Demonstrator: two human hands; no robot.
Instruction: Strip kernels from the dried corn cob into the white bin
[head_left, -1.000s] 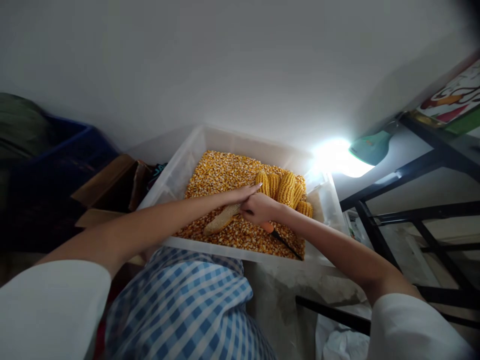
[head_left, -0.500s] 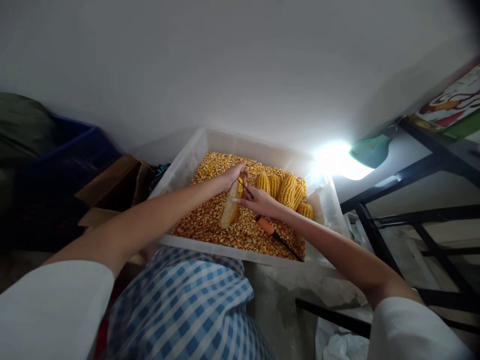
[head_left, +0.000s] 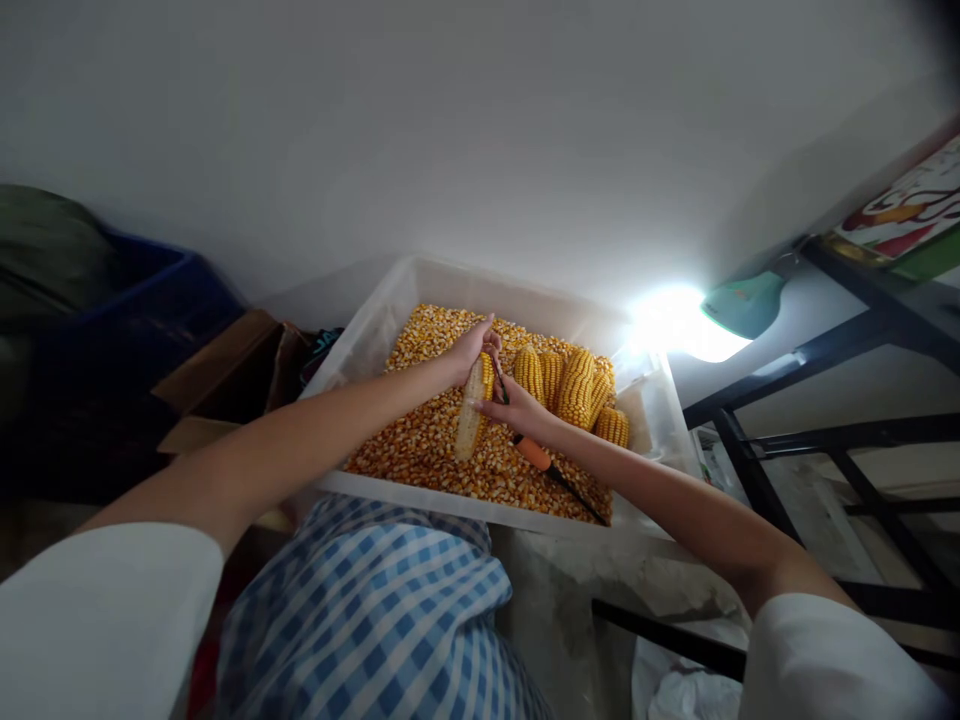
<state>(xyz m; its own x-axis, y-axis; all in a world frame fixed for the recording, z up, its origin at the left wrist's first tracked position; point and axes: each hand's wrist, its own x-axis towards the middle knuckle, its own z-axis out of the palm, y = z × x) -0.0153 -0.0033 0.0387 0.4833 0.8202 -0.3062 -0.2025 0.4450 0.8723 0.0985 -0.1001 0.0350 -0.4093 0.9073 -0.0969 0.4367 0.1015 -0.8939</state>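
Observation:
A clear plastic tub (head_left: 375, 320) full of loose yellow kernels (head_left: 427, 440) sits in front of me. My left hand (head_left: 474, 345) grips the top end of a mostly stripped corn cob (head_left: 471, 420), held nearly upright with a few kernels left near the top. My right hand (head_left: 517, 408) rests against the cob's right side, fingers pressed to it with a thin dark tool pinched between them. Several whole cobs (head_left: 574, 385) lie at the tub's far right. An orange-handled knife (head_left: 551, 468) lies on the kernels under my right wrist.
A bright lamp (head_left: 742, 305) shines at the right, above a black metal rack (head_left: 840, 440). A cardboard box (head_left: 225, 375) and a dark blue crate (head_left: 135, 320) stand to the left. My blue checked apron (head_left: 375, 620) fills the lower middle. A white wall is behind.
The cob swung from lying nearly flat to standing nearly upright. My left hand moved to its top end, and my right hand opened from a fist onto its side.

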